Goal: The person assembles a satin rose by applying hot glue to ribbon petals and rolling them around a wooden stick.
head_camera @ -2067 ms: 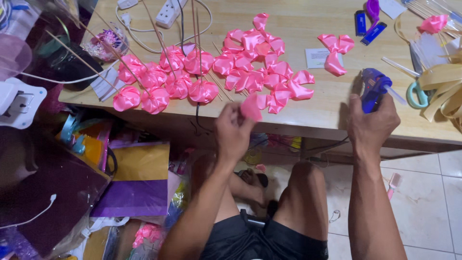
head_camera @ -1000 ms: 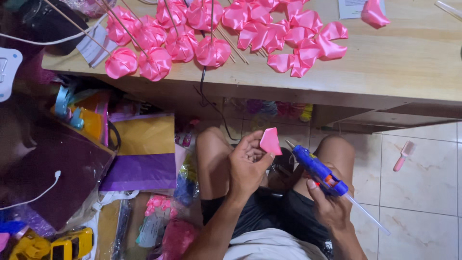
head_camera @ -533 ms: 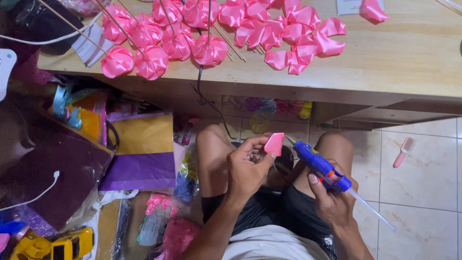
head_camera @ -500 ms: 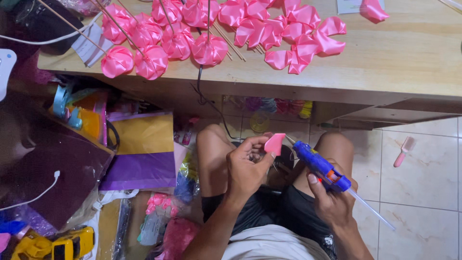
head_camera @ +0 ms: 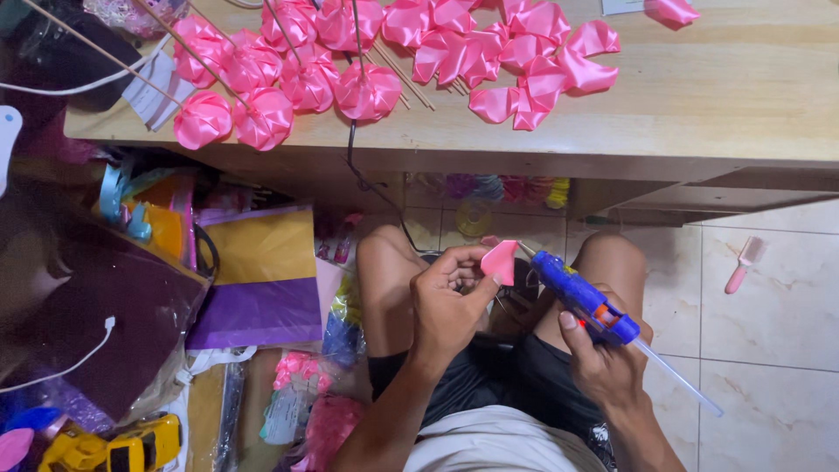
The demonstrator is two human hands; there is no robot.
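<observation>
Pink ribbon petal (head_camera: 501, 261) over tiled floor (head_camera: 786, 323), below wooden table (head_camera: 699, 105).

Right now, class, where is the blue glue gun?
In the head view, the blue glue gun is in the right hand, below the table edge, its tip at the pink petal.

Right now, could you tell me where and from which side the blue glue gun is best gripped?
Grip the blue glue gun by its handle at the rear, coming from the right, as the right hand does. Its nozzle points up-left at the folded pink ribbon petal pinched in the left hand, and the clear glue stick juts out behind, so the middle body is probably safest.
</observation>
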